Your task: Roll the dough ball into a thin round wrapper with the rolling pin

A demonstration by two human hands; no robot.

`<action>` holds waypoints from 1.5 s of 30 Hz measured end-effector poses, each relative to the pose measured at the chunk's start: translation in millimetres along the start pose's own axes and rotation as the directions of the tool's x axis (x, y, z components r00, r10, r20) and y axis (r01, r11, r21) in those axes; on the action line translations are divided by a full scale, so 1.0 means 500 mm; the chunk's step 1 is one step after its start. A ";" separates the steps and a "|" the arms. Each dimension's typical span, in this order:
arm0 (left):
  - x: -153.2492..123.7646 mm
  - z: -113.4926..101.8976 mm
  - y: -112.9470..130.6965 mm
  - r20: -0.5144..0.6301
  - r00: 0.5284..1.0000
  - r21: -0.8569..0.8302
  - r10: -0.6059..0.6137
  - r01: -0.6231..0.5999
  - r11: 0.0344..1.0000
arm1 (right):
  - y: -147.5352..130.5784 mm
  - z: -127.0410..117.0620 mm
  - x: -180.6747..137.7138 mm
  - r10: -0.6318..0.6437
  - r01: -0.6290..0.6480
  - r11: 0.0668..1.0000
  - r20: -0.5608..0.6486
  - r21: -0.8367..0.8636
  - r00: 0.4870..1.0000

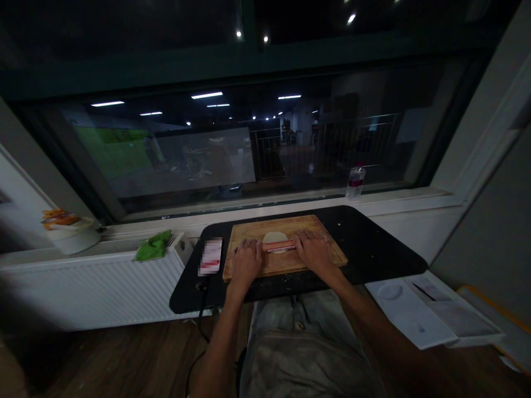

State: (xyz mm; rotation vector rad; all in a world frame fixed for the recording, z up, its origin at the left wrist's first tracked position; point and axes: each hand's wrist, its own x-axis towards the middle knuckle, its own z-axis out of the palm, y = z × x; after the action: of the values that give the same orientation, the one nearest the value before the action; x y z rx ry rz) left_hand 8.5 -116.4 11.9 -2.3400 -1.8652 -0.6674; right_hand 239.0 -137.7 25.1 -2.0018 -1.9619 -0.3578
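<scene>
Left hand (pixel 245 257) and right hand (pixel 314 250) rested palms down on the two ends of a rolling pin (pixel 281 247), fingers stretched almost flat, pressing on it rather than curled round it. The pin lay crosswise over the near edge of a pale dough round (pixel 276 237), which sat mid-board on a wooden board (pixel 323 226) on the black table (pixel 373 249). Judgement: equal weight through both palms and short, level strokes should keep the dough even and centred. Not resolved: the pin's ends were under the palms, its body hid the dough's near edge, and dim light hid the dough's thickness. The item (pixel 211 256) left of the board was blurred out.
</scene>
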 end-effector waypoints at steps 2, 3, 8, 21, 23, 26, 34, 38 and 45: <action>0.005 0.003 0.002 0.005 1.000 0.005 -0.006 0.006 1.000 | 0.001 -0.002 0.003 -0.012 0.012 1.000 0.019 0.001 1.000; 0.007 0.004 0.002 0.010 1.000 0.009 -0.001 0.001 1.000 | 0.001 -0.004 0.007 -0.020 0.020 1.000 0.031 0.003 0.999; 0.009 0.013 -0.003 0.019 0.999 0.006 0.035 -0.035 0.999 | -0.002 -0.007 0.008 -0.019 0.019 1.000 0.014 0.013 1.000; -0.012 0.034 -0.013 -0.026 1.000 -0.050 0.001 -0.002 0.999 | 0.005 0.030 -0.020 -0.017 0.020 0.999 -0.070 0.044 0.997; -0.014 0.034 -0.013 -0.034 0.999 -0.053 0.002 -0.004 0.999 | 0.004 0.031 -0.021 -0.012 0.016 0.999 -0.081 0.048 0.997; -0.016 0.029 -0.012 -0.040 0.999 -0.052 0.006 -0.008 0.999 | 0.002 0.030 -0.026 -0.002 0.006 0.999 -0.097 0.043 0.995; -0.016 0.023 -0.015 -0.010 1.000 -0.081 0.022 -0.023 0.996 | 0.003 0.031 -0.039 -0.005 0.014 0.998 -0.127 0.068 0.992; -0.018 0.027 -0.016 -0.018 1.000 -0.084 0.014 -0.015 0.996 | 0.005 0.037 -0.044 -0.009 0.021 0.996 -0.144 0.081 0.990; -0.022 0.027 -0.015 -0.020 0.999 -0.093 0.036 -0.037 0.995 | 0.005 0.047 -0.058 -0.004 0.016 0.997 -0.163 0.075 0.987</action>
State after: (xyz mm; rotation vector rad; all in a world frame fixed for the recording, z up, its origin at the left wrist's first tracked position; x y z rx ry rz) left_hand 3.6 -120.2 -5.8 -2.4089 -1.8170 -0.7859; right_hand 239.7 -155.3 -8.0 -1.8545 -1.8580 -0.4278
